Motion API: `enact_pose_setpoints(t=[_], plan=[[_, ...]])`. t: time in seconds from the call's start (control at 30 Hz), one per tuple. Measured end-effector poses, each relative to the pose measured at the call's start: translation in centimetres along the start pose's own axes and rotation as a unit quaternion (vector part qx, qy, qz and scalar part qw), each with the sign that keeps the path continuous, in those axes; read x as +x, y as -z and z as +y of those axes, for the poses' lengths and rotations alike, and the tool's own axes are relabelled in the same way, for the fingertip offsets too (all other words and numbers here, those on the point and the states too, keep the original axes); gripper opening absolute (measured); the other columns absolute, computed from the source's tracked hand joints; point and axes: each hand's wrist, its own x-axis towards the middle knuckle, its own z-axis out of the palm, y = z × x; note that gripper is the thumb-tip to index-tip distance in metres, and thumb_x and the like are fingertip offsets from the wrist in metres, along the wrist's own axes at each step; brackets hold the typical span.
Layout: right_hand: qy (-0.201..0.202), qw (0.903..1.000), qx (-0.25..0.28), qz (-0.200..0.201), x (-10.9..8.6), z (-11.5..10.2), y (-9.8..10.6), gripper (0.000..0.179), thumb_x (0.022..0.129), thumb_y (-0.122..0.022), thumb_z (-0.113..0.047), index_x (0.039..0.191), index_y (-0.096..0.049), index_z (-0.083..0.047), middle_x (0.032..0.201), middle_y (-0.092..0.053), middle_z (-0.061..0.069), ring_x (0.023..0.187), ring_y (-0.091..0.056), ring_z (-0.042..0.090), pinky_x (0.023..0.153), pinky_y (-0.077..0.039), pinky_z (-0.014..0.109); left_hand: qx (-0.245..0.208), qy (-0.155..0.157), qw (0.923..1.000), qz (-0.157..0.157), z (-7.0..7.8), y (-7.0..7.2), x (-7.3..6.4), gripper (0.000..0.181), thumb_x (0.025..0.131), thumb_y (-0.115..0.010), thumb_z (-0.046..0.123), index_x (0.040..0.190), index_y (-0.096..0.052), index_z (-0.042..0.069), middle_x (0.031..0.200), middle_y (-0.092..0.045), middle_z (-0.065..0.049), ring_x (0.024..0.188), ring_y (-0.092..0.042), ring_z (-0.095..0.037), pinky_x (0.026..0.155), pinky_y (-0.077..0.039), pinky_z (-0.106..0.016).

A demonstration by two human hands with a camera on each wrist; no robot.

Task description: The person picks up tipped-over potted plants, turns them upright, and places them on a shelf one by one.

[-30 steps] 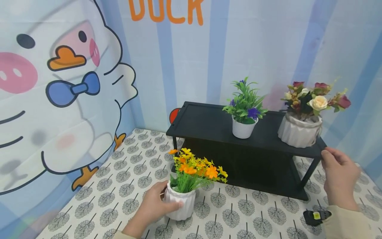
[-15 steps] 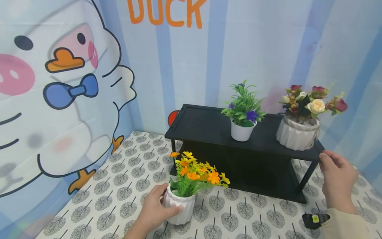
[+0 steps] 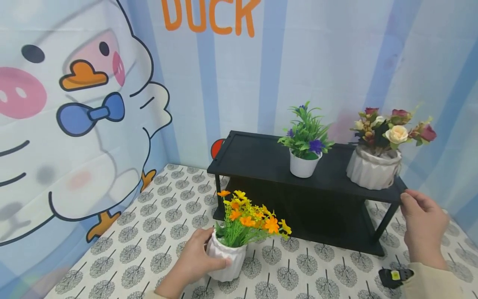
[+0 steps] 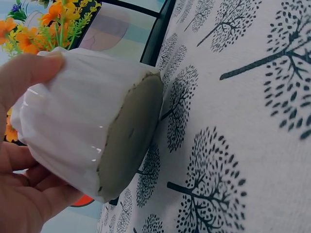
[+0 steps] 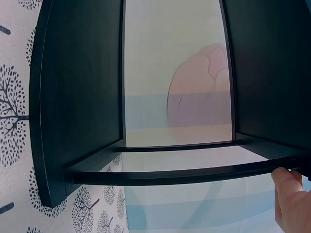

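A white ribbed flowerpot (image 3: 228,261) with orange and yellow flowers (image 3: 248,216) is gripped by my left hand (image 3: 196,255), fingers behind it and thumb across its front. Its underside (image 4: 131,136) shows in the left wrist view, tilted up off the cloth at least in part. My right hand (image 3: 425,224) pinches the right front corner of a two-tier black shelf (image 3: 250,153). In the right wrist view, that hand (image 5: 291,199) touches the top end of the shelf's post (image 5: 184,174). Some fingertips are hidden there.
On the shelf's top stand a white pot (image 3: 304,166) with green leaves and purple flowers, and a larger white pot (image 3: 373,168) of roses at the right end. Tree-print cloth (image 3: 164,232) covers the table. A curtain (image 3: 239,83) with a duck print hangs behind.
The flowerpot in my left hand has shifted very slightly right, its flowers leaning more that way. My right hand stays at the shelf's corner. The head view has tilted a little.
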Motion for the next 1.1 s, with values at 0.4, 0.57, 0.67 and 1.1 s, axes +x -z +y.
enact_pose_setpoints(t=[0.4, 0.57, 0.67, 1.1], plan=[[0.007, 0.9998, 0.018, 0.001, -0.3, 0.1, 0.1, 0.024, 0.091, -0.057, -0.019, 0.114, -0.061, -0.013, 0.106, -0.046, -0.014, 0.121, -0.048, 0.009, 0.103, -0.033, 0.023, -0.006, -0.002, 1.0000, 0.002, -0.3, -0.2, -0.5, 0.092, 0.052, -0.087, 0.032, 0.130, -0.050, 0.002, 0.102, -0.048, -0.006, 0.091, -0.050, -0.020, 0.082, -0.049, -0.039], [0.007, 0.9999, 0.007, -0.001, -0.3, 0.3, 0.1, 0.025, 0.091, -0.056, -0.020, 0.115, -0.061, -0.014, 0.105, -0.046, -0.014, 0.121, -0.049, 0.009, 0.105, -0.031, 0.027, -0.025, 0.002, 0.9996, 0.010, -0.3, -0.3, -0.8, 0.092, 0.053, -0.087, 0.031, 0.131, -0.049, 0.002, 0.103, -0.048, -0.006, 0.092, -0.049, -0.020, 0.086, -0.048, -0.042], [0.006, 1.0000, 0.006, -0.002, -0.3, 0.3, 0.1, 0.027, 0.091, -0.057, -0.021, 0.116, -0.061, -0.014, 0.105, -0.046, -0.015, 0.121, -0.049, 0.010, 0.107, -0.030, 0.029, -0.036, 0.002, 0.9992, 0.015, -0.2, -0.2, -0.9, 0.094, 0.054, -0.087, 0.032, 0.133, -0.046, 0.001, 0.105, -0.048, -0.007, 0.094, -0.049, -0.020, 0.087, -0.048, -0.041], [-0.001, 0.9999, -0.009, 0.005, 0.1, 0.0, 0.0, 0.032, 0.091, -0.057, -0.023, 0.121, -0.060, -0.014, 0.106, -0.048, -0.015, 0.126, -0.046, 0.013, 0.107, -0.030, 0.031, -0.059, -0.053, 0.9961, 0.038, 3.8, 1.8, -0.2, 0.085, 0.061, -0.084, 0.025, 0.135, -0.047, 0.007, 0.102, -0.047, -0.007, 0.093, -0.051, -0.019, 0.081, -0.047, -0.032]])
